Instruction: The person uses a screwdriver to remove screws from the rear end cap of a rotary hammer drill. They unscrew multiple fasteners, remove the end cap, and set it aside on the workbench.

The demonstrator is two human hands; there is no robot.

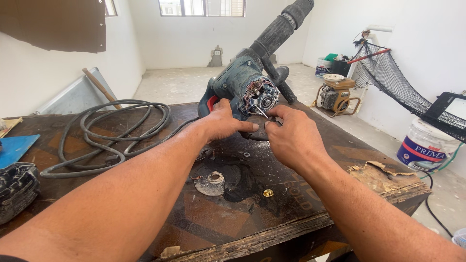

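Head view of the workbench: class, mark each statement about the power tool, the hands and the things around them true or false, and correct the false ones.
1. The power tool has its motor end exposed. True.
2. The left hand rests against the tool's body. True.
3. The grey cable hangs off the bench. False: it lies coiled on top.
4. The right hand grips a hammer. False: its fingers pinch at a thin metal tool by the open end.
5. The white bucket stands on the floor. True.

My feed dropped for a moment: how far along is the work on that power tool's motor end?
Done: the power tool has its end cover off, with motor windings exposed. In hand: the left hand steadies the body while the right hand works a thin metal tool at the opening. Left: a round metal part and small brass piece lie loose on the workbench.
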